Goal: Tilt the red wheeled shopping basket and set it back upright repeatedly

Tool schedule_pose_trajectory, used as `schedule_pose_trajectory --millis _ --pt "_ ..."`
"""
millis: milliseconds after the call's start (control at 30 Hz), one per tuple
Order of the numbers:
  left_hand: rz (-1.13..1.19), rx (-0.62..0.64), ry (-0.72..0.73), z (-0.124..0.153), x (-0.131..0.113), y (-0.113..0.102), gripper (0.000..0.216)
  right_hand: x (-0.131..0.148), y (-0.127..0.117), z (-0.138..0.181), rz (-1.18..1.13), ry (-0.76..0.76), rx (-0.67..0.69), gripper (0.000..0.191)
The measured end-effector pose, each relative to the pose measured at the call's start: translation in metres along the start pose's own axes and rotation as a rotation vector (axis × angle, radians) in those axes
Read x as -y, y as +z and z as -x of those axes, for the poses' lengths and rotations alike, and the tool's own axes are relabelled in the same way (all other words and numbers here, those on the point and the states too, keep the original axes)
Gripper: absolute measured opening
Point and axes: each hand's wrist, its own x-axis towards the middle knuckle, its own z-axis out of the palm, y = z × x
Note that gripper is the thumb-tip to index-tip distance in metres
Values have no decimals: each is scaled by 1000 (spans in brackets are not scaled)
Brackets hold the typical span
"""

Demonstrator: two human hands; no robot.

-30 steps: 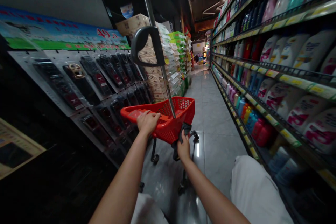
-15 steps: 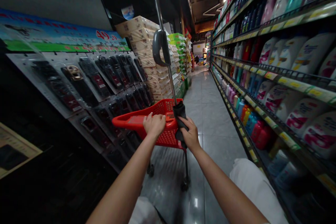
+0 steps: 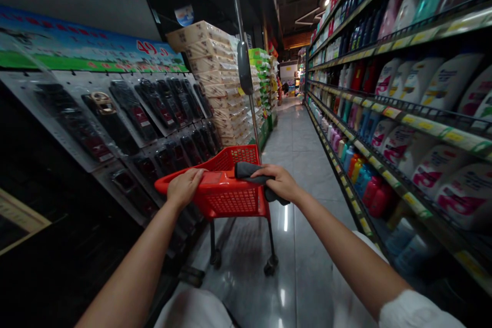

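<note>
A small red shopping cart (image 3: 230,204) with a perforated basket stands before me on dark legs with casters. My left hand (image 3: 185,187) is closed over the left part of its red handle. My right hand (image 3: 277,180) pinches a dark grey cloth (image 3: 248,170) at the right end of the handle; the cloth lies over the handle top, and part hangs down on the right. From the cart's right side rises a metal pole (image 3: 235,5), bearing a grey oval piece (image 3: 244,67). The cloth partly covers the handle's right end.
Shelves of bottles (image 3: 407,128) line the right side. On the left hangs a rack of packaged belts (image 3: 149,107) under a blue-green sign (image 3: 96,48). Stacked cartons (image 3: 215,77) stand beyond it. A grey tiled floor (image 3: 303,164) runs down the aisle.
My left hand has shifted left along the handle. The cloth has gone from the right corner to across the handle top. The cart and its pole have turned slightly.
</note>
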Motion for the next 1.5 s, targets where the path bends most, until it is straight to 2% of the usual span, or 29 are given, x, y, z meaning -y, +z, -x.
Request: schedule_pose_trajectory --millis 133,267,333,433,500,567,633,733,867,967,1067,1200,1300,1400,1500 --pt "16 2 -9 -3 -7 2 52 -4 9 1 110 130 -159 51" --pt "44 8 -35 -7 -1 2 51 8 24 14 213 9 -126 50" --pt "65 4 -27 -7 3 2 50 4 35 22 95 1 -226 52" --pt "88 3 -18 -6 3 1 49 -22 52 25 -152 206 -511 55" --pt "83 12 -18 -5 0 0 50 -41 61 22 -262 357 -596 59" --pt "54 17 -39 -5 -6 0 50 -52 66 18 -309 435 -582 65" --pt "22 8 -77 -4 -14 1 49 -50 65 17 -285 445 -568 67" --pt "-19 -6 -113 -3 -27 4 49 -27 56 24 -155 344 -575 64" --pt "-64 -16 -77 0 -45 9 49 -2 33 36 96 187 -479 61" --pt "-127 -30 -49 4 -65 15 50 3 23 34 291 305 -496 63" --pt "-189 -59 -62 8 -92 21 50 13 32 28 444 427 -477 62" --pt "-203 -68 -90 7 -115 22 52 25 45 25 508 314 -276 61" --pt "-91 62 61 -3 -110 19 50 12 23 25 543 357 -260 60" --pt "86 167 259 -20 -98 20 47 -10 -8 23 589 507 -370 60" --pt "315 206 330 -33 -95 29 47 -18 -9 17 600 589 -442 63"
